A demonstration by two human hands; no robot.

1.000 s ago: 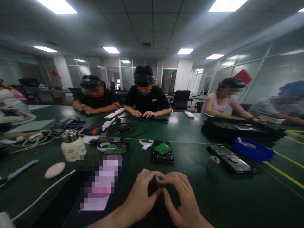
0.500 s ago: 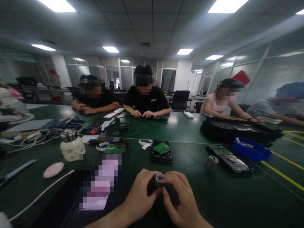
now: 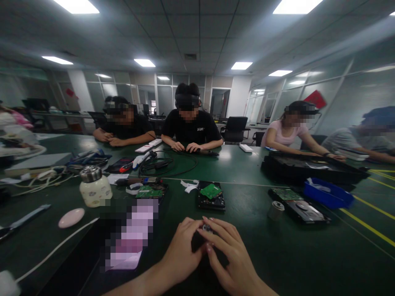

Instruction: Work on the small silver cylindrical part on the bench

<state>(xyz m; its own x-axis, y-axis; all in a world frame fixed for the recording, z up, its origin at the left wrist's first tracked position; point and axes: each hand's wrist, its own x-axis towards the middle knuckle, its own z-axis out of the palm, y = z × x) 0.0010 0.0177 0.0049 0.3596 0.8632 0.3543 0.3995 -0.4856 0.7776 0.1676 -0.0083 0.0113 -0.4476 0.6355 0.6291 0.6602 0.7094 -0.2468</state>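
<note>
Near the front of the table, a small metal cylinder like a motor [image 3: 206, 227] stands between my hands, its top partly covered by fingers. My left hand [image 3: 185, 242] curls around its left side, thumb and fingers closed on it. From the right, my right hand [image 3: 230, 246] lays its fingertips over the top, with the thumb close to the near side. A similar silver cylinder [image 3: 277, 210] stands upright on the table to the right. Beyond my hands lies a black hard drive [image 3: 212, 204] with a green circuit board [image 3: 211, 191] on top.
To the left are a phone [image 3: 131, 242], a cream bottle [image 3: 95, 189], a pink oval object [image 3: 71, 218] and a white cable [image 3: 58, 250]. On the right lie an opened hard drive [image 3: 304, 207] and a blue tray [image 3: 328, 195]. Several people sit across the green table.
My right fingers have slid left across the top of the motor, covering more of it. My left hand keeps its hold. The view has shifted slightly.
</note>
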